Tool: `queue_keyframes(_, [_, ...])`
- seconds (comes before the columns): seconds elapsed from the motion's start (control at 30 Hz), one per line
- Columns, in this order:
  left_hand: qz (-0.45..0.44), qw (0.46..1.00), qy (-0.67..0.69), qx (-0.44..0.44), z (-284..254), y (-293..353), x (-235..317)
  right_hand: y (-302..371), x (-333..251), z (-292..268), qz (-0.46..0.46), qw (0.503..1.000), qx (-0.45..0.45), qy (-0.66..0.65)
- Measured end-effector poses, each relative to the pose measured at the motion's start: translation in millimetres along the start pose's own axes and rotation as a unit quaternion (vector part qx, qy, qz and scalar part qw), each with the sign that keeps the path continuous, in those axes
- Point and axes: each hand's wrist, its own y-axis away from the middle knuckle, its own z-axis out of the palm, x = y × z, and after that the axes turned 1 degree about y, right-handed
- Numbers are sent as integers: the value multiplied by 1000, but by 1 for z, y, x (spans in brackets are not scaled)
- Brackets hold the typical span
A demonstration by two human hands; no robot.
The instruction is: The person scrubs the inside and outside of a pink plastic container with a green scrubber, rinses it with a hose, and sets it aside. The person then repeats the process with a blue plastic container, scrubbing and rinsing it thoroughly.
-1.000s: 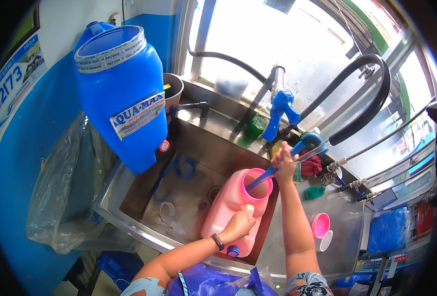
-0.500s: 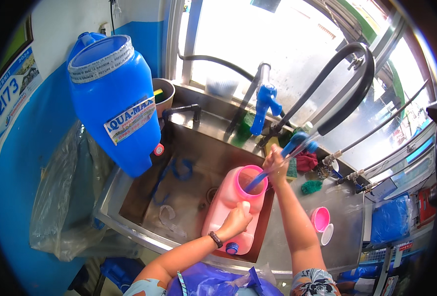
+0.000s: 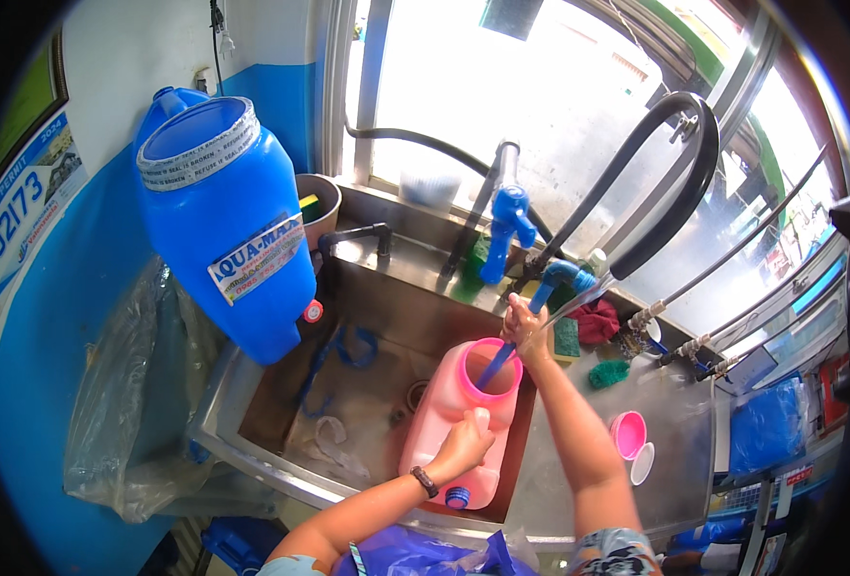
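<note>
A pink plastic jug (image 3: 430, 422) with a wide round mouth lies tilted in the metal sink, its blue-capped spout toward me. My left hand (image 3: 460, 447) is closed around the jug's handle. My right hand (image 3: 528, 326), above the mouth, grips a blue pipe-like rod (image 3: 495, 369). The rod's lower end is inside the jug and hidden; its upper end has a blue angled fitting (image 3: 567, 276). Just behind the hand, a clear streak like running water comes down from the end of a black hose (image 3: 670, 230).
A large blue container (image 3: 223, 230) stands left of the sink (image 3: 281, 394). Behind it hangs a blue faucet (image 3: 508, 230). On the right-hand counter lie a green scrubber (image 3: 608, 373), a sponge (image 3: 566, 340), a red cloth (image 3: 596, 322), a pink lid (image 3: 628, 434) and a white lid (image 3: 642, 464).
My right hand and the blue rod have shifted slightly down and left, with the rod deeper in the jug. My left hand keeps its hold. The whole view has shifted a little.
</note>
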Motion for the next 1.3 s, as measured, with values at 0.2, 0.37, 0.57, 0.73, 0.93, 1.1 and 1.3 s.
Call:
queue_keyframes(0.2, [-2, 1000, 20, 15, -5, -2, 5, -8, -31, 15, -9, 997, -26, 77])
queue_keyframes(0.37, [12, 1000, -5, -2, 7, -4, 1, -15, -41, 6, -77, 995, -37, 53])
queue_keyframes(0.57, [23, 999, -25, 4, 6, -2, -1, -4, -16, 20, 19, 996, -37, 79])
queue_keyframes(0.73, [13, 1000, -21, 11, -2, -3, 2, -23, -34, 19, -134, 985, 16, 104])
queue_keyframes(0.93, [26, 999, -6, -33, 11, 0, 9, -14, -14, 19, -25, 997, -75, 15])
queue_keyframes(1.1, [55, 998, -15, -15, 6, 0, 8, -7, -17, 25, -65, 993, -11, 97])
queue_keyframes(1.3, [26, 999, -12, -15, 2, -6, 3, -25, -41, 10, -78, 992, -28, 96])
